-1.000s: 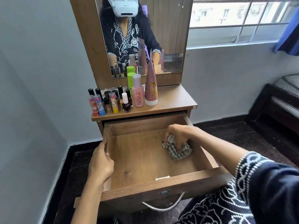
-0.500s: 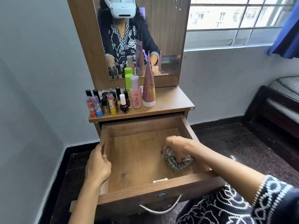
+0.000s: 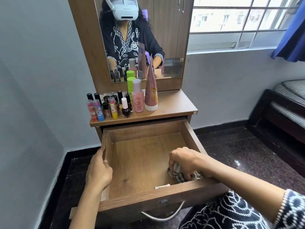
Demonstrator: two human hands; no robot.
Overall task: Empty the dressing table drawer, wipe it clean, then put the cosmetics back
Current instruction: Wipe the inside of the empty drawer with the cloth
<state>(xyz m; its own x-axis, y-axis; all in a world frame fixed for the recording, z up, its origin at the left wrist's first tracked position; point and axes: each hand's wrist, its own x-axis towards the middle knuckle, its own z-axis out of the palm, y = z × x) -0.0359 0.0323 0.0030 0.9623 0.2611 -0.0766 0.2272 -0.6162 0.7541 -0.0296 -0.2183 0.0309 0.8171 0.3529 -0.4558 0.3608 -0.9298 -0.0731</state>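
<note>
the drawer (image 3: 148, 164) stands pulled far out of the dressing table (image 3: 173, 104), a shallow wooden box with a brown grained floor, one dark knot near the front left and a small pale latch piece against the inside of the front wall. a curved metal handle (image 3: 163, 216) hangs under its front panel. in the front right corner lies a crumpled checked cloth (image 3: 179, 175), grey and white, pressed onto the floor by the right hand (image 3: 183, 161), whose fingers curl down and clutch it. the left hand (image 3: 99, 171) grips the drawer's left wall, thumb inside the drawer and the hand outside. on the tabletop above, to the left, the cosmetics (image 3: 115, 106) stand upright in a tight cluster: small nail polish bottles, lip balm sticks, a pink bottle (image 3: 138, 101), a green bottle (image 3: 131, 85) and a tall pink tube (image 3: 151, 93) on its cap. the mirror (image 3: 142, 38) behind reflects them.
</note>
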